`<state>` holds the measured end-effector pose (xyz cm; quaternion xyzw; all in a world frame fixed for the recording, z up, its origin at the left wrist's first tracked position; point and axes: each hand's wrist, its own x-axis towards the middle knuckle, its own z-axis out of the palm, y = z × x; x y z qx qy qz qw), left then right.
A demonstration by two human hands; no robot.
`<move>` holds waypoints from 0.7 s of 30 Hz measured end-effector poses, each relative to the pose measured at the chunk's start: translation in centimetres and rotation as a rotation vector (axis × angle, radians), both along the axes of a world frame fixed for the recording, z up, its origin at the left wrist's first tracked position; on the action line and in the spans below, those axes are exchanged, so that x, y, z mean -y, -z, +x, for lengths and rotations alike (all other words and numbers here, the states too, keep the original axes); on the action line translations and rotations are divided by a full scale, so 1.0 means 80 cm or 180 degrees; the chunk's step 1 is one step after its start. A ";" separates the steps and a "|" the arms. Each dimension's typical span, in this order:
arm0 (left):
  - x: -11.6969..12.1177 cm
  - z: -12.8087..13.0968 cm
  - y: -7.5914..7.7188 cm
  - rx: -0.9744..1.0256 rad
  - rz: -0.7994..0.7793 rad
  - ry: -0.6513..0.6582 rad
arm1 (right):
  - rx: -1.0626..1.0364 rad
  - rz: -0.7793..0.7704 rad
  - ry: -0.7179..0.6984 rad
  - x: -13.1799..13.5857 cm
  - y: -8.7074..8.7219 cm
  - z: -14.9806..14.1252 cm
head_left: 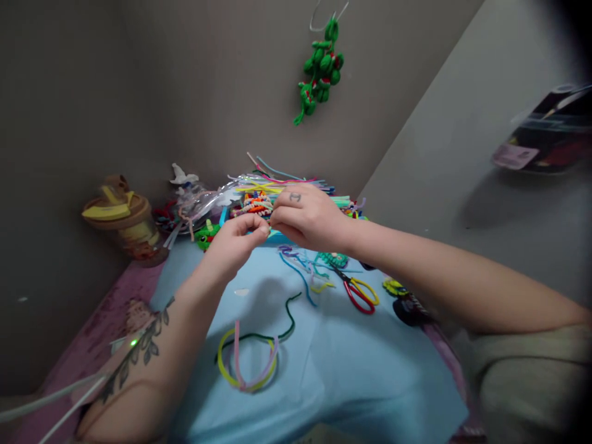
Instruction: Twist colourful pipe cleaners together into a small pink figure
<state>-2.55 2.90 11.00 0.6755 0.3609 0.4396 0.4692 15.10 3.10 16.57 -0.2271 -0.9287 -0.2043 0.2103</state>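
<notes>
My left hand [238, 239] and my right hand [309, 216] meet above the far part of the light blue cloth [361, 370]. Both have thumb and fingers pinched together, the fingertips almost touching. Whatever lies between them is too small to make out. Right behind them is a heap of coloured pipe cleaners [263, 185]. Below my hands lie loose blue pipe cleaners [300, 277] and scissors [356, 293] with one red and one yellow handle. Closer to me rest a yellow pipe cleaner ring [222, 369], a pink bent one [237, 354] and a dark green one [292, 320].
At the back left stands a lidded pot [134, 225] beside a clear plastic bag [208, 206]. A green crocheted figure [206, 235] sits by my left wrist. Green crocheted pieces [321, 68] hang on the wall. A clear bin [541, 139] is fixed at right; white cables [60, 394] cross lower left.
</notes>
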 end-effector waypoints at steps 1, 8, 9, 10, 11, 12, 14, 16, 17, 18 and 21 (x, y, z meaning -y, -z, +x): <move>0.002 -0.001 -0.002 -0.0191 0.0296 -0.0169 | -0.0104 -0.0078 0.0036 0.000 0.003 0.000; 0.006 -0.004 -0.001 -0.1340 0.1930 -0.0143 | -0.1452 -0.0794 0.0501 0.033 0.062 -0.002; 0.005 -0.002 0.003 -0.1554 0.2085 -0.0063 | -0.1783 -0.0974 0.0581 0.037 0.075 -0.002; 0.003 0.001 0.007 -0.1729 0.2205 0.0028 | -0.2099 -0.1209 0.0639 0.041 0.088 -0.001; 0.001 0.004 0.012 -0.1864 0.2276 0.0095 | -0.2410 -0.1427 0.0733 0.044 0.100 0.000; 0.000 0.008 0.017 -0.1975 0.2306 0.0187 | -0.2674 -0.1601 0.0822 0.046 0.110 0.001; -0.002 0.015 0.026 -0.2016 0.2252 0.0304 | -0.2961 -0.1856 0.0920 0.048 0.125 0.005; -0.004 0.021 0.034 -0.1911 0.2009 0.0385 | -0.2965 -0.1920 0.0878 0.047 0.133 0.010; -0.005 0.024 0.038 -0.1840 0.1822 0.0408 | -0.2870 -0.1860 0.0814 0.045 0.135 0.013; -0.005 0.027 0.042 -0.1780 0.1599 0.0395 | -0.2729 -0.1731 0.0744 0.043 0.136 0.016; -0.009 0.036 0.053 -0.1553 0.0818 0.0336 | -0.2155 -0.1053 0.0633 0.035 0.141 0.026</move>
